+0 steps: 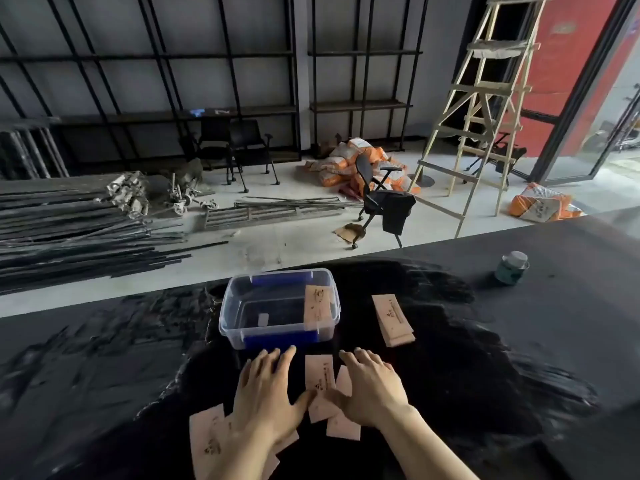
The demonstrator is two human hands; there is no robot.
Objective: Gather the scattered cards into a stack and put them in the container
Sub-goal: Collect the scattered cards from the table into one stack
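Two flat, released palms, left hand (268, 393) and right hand (372, 389), seemingly pressing cards (320, 377); container (278, 308) beyond

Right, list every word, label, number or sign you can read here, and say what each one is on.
None can be read.
Pink cards: dark printed marks, too blurred to read.
Card in the clear container: print too blurred.
Small pile of cards right of the container: print too small.
Orange and white sacks on the floor: markings unreadable.
Red panel by the door: faint marks, unreadable.
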